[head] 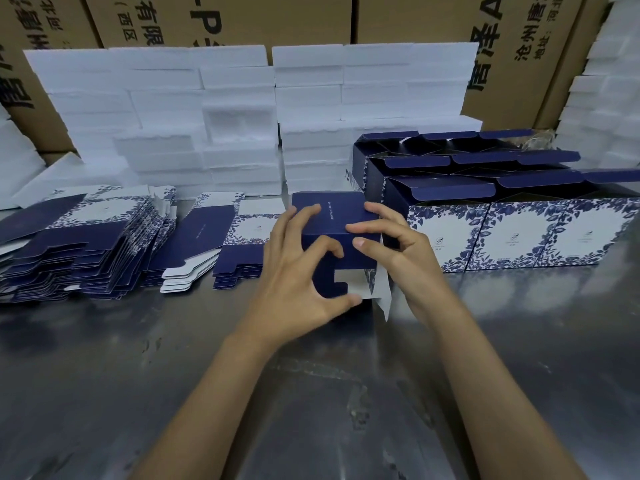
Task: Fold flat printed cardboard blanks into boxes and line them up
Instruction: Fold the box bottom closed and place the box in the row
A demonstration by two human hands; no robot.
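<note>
Done: your folded navy floral cardboard boxes [519, 230] line the steel table's [104, 375] right edge.
In hand: your left hand [294, 268] and right hand [398, 251] clamp fingers on the half-formed navy box [332, 216].
Left: flat printed blanks [86, 251] stacked at the left edge.

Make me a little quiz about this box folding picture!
1. True or false: both hands grip the dark blue box.
2. Where are the flat blanks: A) left of the hands, B) right of the hands?
3. What white stuff is stacked behind the blanks?

Key: 1. True: the left hand and right hand both hold it. 2. A; the finished boxes stand on the right. 3. Foam blocks.
</note>
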